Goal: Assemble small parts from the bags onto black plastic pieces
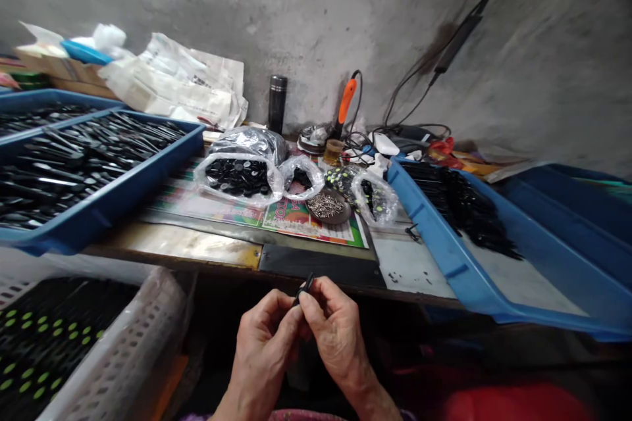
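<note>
Two hands, left hand (261, 348) and right hand (340, 335), pinch a small black part (309, 281) between closed fingertips near the counter (197, 245), where a light, even hold with its upper end exposed should prevent slipping.

Black part (307, 285): largely concealed by fingers; form not determinable. White basket (126, 335): cut off at left and lower edges. Left blue tray (162, 168): cut off at left edge. Red item (523, 402): blurred, cut off below.

Small workshop: bare concrete wall, workbench (237, 250) with blue trays (118, 204) of black parts, metal pins (326, 205)
</note>
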The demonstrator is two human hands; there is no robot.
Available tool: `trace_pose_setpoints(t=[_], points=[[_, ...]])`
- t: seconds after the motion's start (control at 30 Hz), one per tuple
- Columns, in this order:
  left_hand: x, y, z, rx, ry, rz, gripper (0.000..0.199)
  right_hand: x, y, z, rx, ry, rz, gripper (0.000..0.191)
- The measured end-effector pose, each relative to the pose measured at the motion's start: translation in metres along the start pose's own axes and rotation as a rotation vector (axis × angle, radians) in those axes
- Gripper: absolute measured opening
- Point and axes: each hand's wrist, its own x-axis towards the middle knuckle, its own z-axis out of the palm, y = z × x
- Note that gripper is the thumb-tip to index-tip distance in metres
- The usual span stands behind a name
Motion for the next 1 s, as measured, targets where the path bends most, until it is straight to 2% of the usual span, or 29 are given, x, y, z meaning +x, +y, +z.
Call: trace_pose_setpoints(t=[0.1, 0.17, 0.37, 0.43, 0.53, 0.6, 0.67, 0.9, 1.0], points=[[-0.001, 0.003, -0.001, -0.005, -0.024, -0.046, 0.051, 0.003, -0.003, -0.007, 0.128, -0.11, 0.06, 0.028], [-0.002, 0.005, -0.002, -0.005, -0.057, -0.088, 0.051, 0.005, -0.004, -0.014, 0.166, -0.132, 0.059, 0.03], [-0.007, 0.008, -0.004, -0.056, -0.216, -0.193, 0.044, 0.01, 0.003, -0.025, 0.432, -0.296, 0.119, 0.043], [-0.008, 0.006, -0.003, -0.071, -0.205, -0.19, 0.045, 0.009, 0.002, -0.022, 0.384, -0.236, 0.09, 0.042], [-0.008, 0.002, 0.0, -0.093, -0.145, -0.19, 0.047, 0.004, -0.005, -0.013, 0.114, 0.025, -0.058, 0.038], [-0.008, -0.001, 0.0, -0.098, -0.117, -0.199, 0.047, 0.001, -0.007, -0.009, -0.018, 0.133, -0.128, 0.036], [-0.006, -0.003, 0.0, -0.099, -0.112, -0.205, 0.047, 0.0, -0.007, -0.007, -0.029, 0.121, -0.112, 0.035], [-0.001, -0.001, -0.005, -0.078, -0.094, -0.176, 0.048, 0.003, -0.003, -0.014, 0.174, -0.075, 0.058, 0.037], [-0.002, 0.0, -0.005, -0.05, -0.062, -0.165, 0.05, 0.002, -0.005, -0.016, 0.185, -0.144, 0.129, 0.025]])
